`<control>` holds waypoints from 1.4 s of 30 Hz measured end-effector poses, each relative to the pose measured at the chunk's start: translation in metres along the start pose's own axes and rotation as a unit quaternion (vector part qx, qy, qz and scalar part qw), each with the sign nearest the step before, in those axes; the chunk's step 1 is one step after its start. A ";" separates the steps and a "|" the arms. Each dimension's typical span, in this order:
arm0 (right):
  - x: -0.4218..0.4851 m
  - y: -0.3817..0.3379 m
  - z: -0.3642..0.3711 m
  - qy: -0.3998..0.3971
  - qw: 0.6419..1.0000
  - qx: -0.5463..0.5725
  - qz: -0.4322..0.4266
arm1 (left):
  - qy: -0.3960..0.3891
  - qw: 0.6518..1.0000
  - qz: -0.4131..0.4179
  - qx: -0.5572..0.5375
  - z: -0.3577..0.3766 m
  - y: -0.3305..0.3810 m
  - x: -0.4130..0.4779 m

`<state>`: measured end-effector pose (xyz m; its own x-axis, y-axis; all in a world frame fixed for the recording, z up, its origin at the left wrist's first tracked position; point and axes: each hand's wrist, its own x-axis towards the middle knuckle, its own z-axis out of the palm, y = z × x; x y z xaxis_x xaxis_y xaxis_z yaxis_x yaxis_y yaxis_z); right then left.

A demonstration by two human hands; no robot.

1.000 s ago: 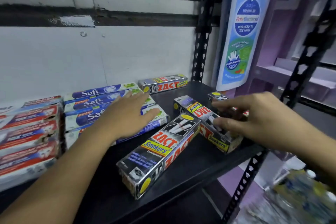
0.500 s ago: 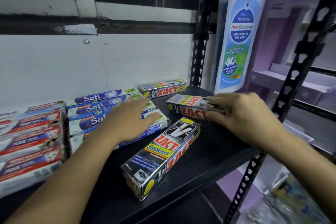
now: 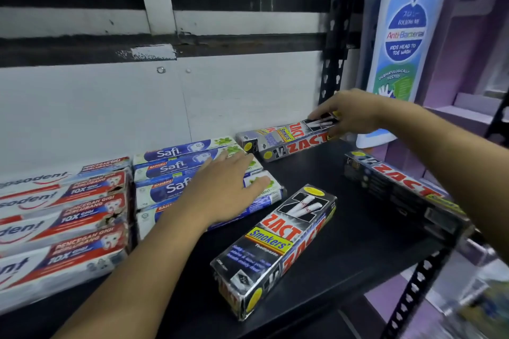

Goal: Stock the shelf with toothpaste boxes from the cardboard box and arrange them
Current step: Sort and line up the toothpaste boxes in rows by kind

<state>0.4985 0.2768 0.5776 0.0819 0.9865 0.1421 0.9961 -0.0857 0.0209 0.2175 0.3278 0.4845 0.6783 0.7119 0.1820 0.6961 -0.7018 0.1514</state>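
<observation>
My right hand (image 3: pixel 351 115) grips the right end of a black Zact toothpaste box (image 3: pixel 286 132), which lies on top of another Zact box (image 3: pixel 300 147) at the back of the black shelf (image 3: pixel 347 231). My left hand (image 3: pixel 224 190) rests flat, fingers straight, on a stack of blue and white Safi boxes (image 3: pixel 168 168). A third Zact box (image 3: pixel 278 245) lies at an angle in the middle of the shelf. A fourth Zact box (image 3: pixel 399 187) lies along the right edge under my right forearm. The cardboard box is out of view.
Red and white Pepsodent boxes (image 3: pixel 63 217) are stacked at the left. A tall white bottle-shaped display (image 3: pixel 405 36) stands behind the right rear upright (image 3: pixel 334 69). The front right upright (image 3: pixel 410 292) borders the shelf's corner. A white wall backs the shelf.
My right hand carried a Zact box from the front right of the shelf to the back and onto the Zact box by the wall. My left hand stayed on the Safi boxes.
</observation>
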 end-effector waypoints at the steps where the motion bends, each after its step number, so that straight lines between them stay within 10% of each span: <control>1: 0.005 0.001 0.004 -0.009 1.000 -0.006 0.003 | 0.000 1.000 0.000 0.000 0.000 0.000 0.000; 42: 0.030 -0.050 0.121 0.181 0.969 0.165 0.021 | -0.021 1.000 -0.015 0.006 -0.004 0.005 -0.002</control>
<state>0.4548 0.3273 0.4613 0.1647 0.8647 0.4745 0.9533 -0.0161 -0.3016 0.2184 0.3229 0.4891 0.6656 0.7336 0.1369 0.7193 -0.6796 0.1442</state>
